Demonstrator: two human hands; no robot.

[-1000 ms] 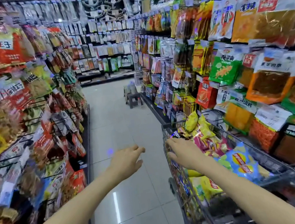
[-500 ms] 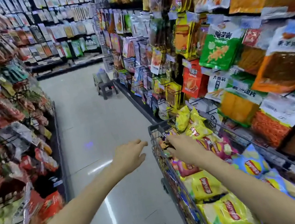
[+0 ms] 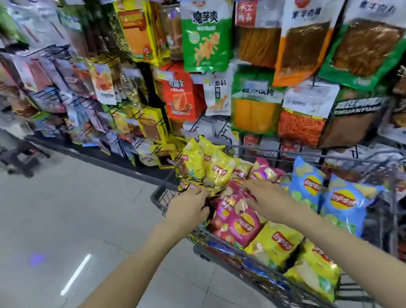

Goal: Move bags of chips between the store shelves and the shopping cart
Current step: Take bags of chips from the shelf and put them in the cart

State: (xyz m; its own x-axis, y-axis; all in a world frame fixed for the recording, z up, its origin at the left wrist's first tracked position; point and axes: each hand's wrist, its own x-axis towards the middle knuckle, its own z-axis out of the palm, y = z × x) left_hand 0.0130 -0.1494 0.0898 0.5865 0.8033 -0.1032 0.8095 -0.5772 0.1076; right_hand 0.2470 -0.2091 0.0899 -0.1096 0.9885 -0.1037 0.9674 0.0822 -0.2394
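Both hands over cart [image 3: 166,200] front end. Left hand [image 3: 188,208] fingers curled at front-left rim, right hand [image 3: 267,197] fingers flat on pink bag [image 3: 237,222]; actual grip unclear. Risk: bags heaped above rim, yellow bags [image 3: 207,162] at front edge likely slide out if pile gets nudged.

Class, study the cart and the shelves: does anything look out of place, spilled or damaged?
Nothing looks spilled or torn. The chip bags lie loosely heaped in the shopping cart, some poking above its rim. Both hands, left and right, reach onto the pile. The hanging shelf packets look orderly.
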